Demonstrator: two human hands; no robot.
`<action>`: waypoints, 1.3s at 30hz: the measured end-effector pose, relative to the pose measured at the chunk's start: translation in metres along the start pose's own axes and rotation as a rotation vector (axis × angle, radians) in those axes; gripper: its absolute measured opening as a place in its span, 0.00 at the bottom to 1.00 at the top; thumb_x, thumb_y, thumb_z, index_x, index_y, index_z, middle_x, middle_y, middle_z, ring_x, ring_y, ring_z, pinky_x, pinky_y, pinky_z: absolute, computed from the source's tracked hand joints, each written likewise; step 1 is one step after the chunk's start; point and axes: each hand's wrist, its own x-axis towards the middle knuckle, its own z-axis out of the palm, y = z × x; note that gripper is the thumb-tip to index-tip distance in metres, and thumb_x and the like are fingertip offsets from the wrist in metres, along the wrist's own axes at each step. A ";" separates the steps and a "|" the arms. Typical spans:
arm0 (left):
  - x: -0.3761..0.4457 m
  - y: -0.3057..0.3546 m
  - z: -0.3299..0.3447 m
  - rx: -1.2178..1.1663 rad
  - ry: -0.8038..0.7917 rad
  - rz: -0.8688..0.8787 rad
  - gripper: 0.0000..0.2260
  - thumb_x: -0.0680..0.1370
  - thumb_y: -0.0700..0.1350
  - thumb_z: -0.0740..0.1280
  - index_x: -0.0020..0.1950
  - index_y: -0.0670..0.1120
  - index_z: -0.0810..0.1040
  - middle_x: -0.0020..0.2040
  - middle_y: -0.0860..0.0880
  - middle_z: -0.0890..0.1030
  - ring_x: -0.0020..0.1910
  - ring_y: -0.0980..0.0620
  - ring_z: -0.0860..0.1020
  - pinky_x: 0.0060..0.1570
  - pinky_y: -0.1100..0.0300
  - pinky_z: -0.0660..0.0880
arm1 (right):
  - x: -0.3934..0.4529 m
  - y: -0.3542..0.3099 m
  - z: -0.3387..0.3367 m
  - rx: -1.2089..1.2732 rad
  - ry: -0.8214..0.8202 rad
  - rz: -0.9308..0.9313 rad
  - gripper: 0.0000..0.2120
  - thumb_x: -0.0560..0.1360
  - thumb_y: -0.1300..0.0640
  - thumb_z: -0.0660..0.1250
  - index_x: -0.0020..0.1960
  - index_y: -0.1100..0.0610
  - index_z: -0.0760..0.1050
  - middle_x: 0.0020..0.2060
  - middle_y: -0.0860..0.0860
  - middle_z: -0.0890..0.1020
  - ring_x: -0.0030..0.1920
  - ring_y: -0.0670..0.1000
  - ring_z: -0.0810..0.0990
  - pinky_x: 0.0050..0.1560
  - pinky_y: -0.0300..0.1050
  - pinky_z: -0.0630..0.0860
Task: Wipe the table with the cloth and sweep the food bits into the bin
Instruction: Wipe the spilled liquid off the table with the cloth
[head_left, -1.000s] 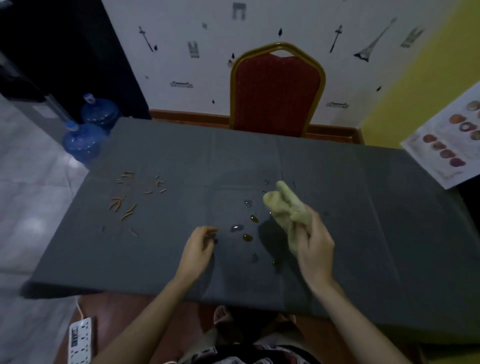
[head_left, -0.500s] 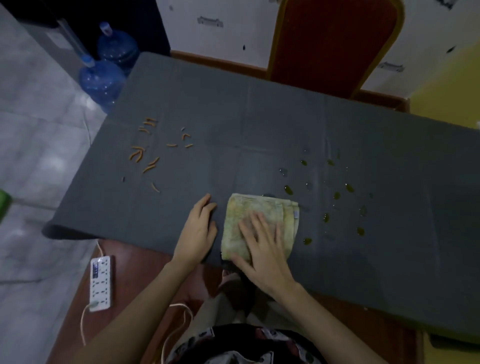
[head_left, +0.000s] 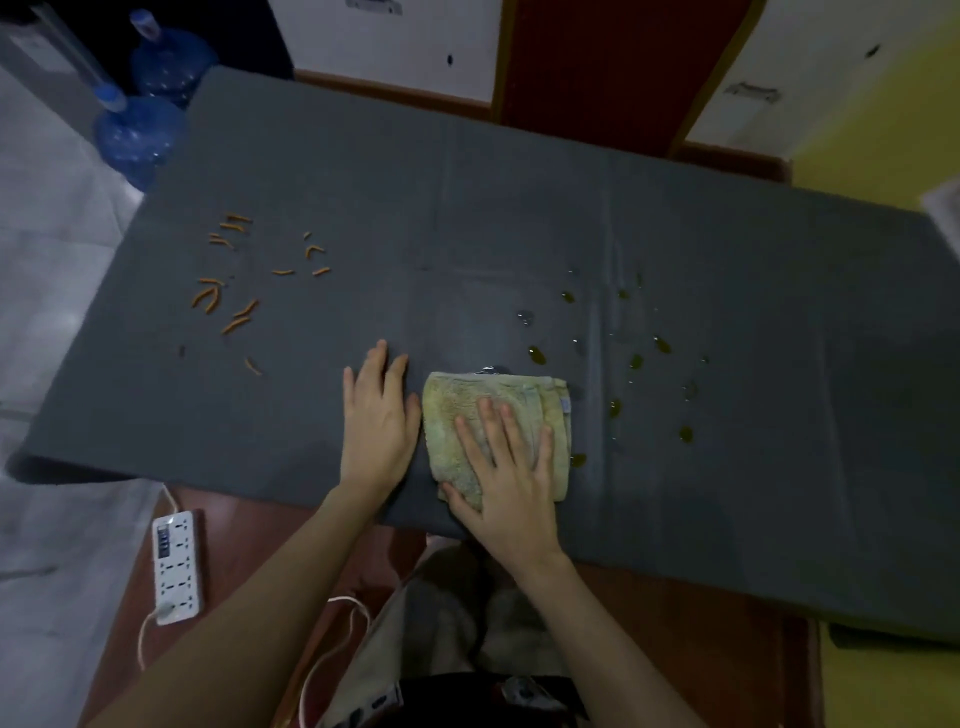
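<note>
Both flat palms: right hand (head_left: 511, 488) on cloth (head_left: 457, 415), left hand (head_left: 378, 415) on table (head_left: 727, 467)

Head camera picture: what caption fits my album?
Right hand presses cloth flat on grey table beside spilled drops.

The dark grey tabletop (head_left: 519, 208) carries orange food bits (head_left: 234, 291) scattered toward its left end, and amber droplets (head_left: 634, 361) (some clear and glinting) spread right of centre. A folded yellow-green cloth (head_left: 467, 415) lies flat near the front edge, both hands resting on the surface there.
</note>
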 end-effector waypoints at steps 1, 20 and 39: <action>0.003 0.003 0.002 0.018 -0.005 0.006 0.19 0.80 0.41 0.61 0.70 0.37 0.67 0.74 0.37 0.64 0.73 0.40 0.63 0.74 0.40 0.53 | -0.004 0.011 -0.002 0.003 -0.004 0.002 0.36 0.77 0.36 0.57 0.80 0.48 0.53 0.80 0.53 0.52 0.79 0.55 0.49 0.72 0.70 0.53; 0.024 -0.010 0.011 0.182 0.051 0.023 0.26 0.79 0.51 0.52 0.73 0.39 0.65 0.76 0.40 0.63 0.75 0.40 0.60 0.75 0.44 0.51 | -0.072 0.228 -0.046 0.102 0.051 0.428 0.33 0.76 0.34 0.51 0.78 0.45 0.59 0.79 0.61 0.50 0.78 0.63 0.48 0.75 0.65 0.47; 0.052 0.000 0.008 0.187 0.049 -0.038 0.26 0.78 0.52 0.51 0.72 0.40 0.66 0.75 0.41 0.64 0.75 0.42 0.60 0.75 0.43 0.50 | -0.029 0.241 -0.064 0.109 -0.095 -0.262 0.34 0.70 0.49 0.65 0.75 0.44 0.62 0.79 0.48 0.56 0.78 0.51 0.54 0.71 0.62 0.61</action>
